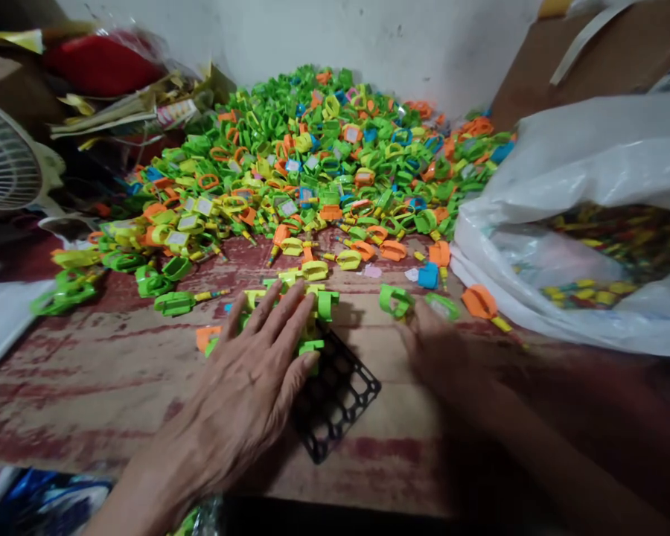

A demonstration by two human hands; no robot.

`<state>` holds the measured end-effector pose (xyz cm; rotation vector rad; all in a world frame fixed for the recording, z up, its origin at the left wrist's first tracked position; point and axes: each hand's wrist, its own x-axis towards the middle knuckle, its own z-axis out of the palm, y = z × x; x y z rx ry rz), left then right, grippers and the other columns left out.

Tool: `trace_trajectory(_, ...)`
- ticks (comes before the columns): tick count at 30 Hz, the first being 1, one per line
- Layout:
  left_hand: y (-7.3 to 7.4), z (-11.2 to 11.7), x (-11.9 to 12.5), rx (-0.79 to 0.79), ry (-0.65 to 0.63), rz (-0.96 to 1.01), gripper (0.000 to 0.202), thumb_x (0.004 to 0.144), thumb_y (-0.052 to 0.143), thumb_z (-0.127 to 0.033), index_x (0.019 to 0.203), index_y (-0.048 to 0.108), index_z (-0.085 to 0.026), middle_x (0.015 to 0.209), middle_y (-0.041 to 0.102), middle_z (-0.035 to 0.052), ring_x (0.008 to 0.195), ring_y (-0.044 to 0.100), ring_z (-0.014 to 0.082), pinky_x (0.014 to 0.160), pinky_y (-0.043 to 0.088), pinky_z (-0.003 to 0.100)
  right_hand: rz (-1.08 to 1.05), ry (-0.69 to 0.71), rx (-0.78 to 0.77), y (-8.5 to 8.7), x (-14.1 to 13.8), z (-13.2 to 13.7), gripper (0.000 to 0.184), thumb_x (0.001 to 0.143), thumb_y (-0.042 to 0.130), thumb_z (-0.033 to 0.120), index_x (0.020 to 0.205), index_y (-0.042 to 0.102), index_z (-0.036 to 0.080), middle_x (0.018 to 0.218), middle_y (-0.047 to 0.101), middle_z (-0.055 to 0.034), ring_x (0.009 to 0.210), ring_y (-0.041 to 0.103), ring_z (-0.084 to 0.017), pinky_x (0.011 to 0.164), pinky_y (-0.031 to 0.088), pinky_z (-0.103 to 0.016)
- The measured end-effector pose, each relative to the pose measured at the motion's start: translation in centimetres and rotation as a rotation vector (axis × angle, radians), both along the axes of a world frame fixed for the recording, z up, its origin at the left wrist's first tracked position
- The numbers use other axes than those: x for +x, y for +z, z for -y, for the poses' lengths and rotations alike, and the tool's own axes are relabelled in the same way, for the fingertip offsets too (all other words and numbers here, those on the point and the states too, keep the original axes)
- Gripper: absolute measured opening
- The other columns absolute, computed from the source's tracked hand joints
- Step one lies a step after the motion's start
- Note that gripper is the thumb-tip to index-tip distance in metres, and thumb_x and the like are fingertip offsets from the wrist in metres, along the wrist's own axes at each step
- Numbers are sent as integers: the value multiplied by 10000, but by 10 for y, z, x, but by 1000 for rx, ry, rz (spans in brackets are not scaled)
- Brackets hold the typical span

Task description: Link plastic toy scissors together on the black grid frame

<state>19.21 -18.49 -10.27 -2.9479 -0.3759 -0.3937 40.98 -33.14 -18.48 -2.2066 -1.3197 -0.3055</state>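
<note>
On table (117, 372) — L hand (254, 380) spread over plastic pcs (327, 306) + blk tray (348, 421); R hand (438, 346) gripping green pc (395, 299).

Bare hands and forearms, as we see them: the left hand (246, 391) has long, slim fingers (284, 316), creased knuckles and low ridges running along its back, with a broad thumb (300, 376) rounded at the tip. Its wrist narrows slightly before an uncovered left forearm (159, 469). The right hand (444, 350) (blurred, so we can make out little beyond its outline) leads into a slender right forearm (541, 432), bare as far as our view reaches.
</note>
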Motion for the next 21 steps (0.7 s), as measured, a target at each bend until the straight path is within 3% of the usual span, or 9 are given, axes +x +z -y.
trace_trajectory(4, 1, 0, 1, -23, 7, -2, 543, 1060, 198, -409, 1546, 277, -181, 1604, 336, 64, 1477, 312, 260, 1199, 251, 540, -353, 251, 135, 7, -38, -8, 102, 882, 520, 290, 840, 542, 199, 702, 642, -19, 608, 602, -151, 568, 447, -247)
trace_trajectory(7, 2, 1, 1, -43, 4, 0, 542, 1059, 214, -425, 1546, 276, -195, 1609, 325, 63, 1484, 298, 257, 1203, 250, 544, -451, 316, 185, 3, -54, -19, 82, 835, 572, 264, 847, 606, 191, 726, 682, -22, 638, 634, -150, 596, 483, -238)
trace_trajectory(13, -3, 3, 0, -56, 21, 43, 522, 1053, 266, -408, 1516, 341, -178, 1601, 337, 73, 1492, 279, 270, 1204, 258, 578, -397, 371, 137, -3, -49, -30, 156, 777, 548, 156, 868, 662, 210, 754, 728, -12, 640, 672, -154, 604, 525, -229)
trace_trajectory(19, -3, 4, -1, -95, 31, 35, 544, 1049, 298, -414, 1534, 303, -168, 1607, 302, 75, 1502, 244, 288, 1192, 297, 601, -204, 489, 298, -6, -49, -29, 233, 799, 465, 117, 910, 652, 198, 798, 748, -60, 722, 724, -190, 661, 578, -254)
trace_trajectory(21, -1, 5, -1, -126, 42, 11, 558, 1048, 288, -423, 1540, 285, -159, 1611, 284, 80, 1502, 240, 292, 1193, 297, 605, -196, 468, 320, -9, -51, -30, 197, 812, 468, 125, 860, 644, 200, 732, 734, -49, 652, 713, -183, 605, 564, -239)
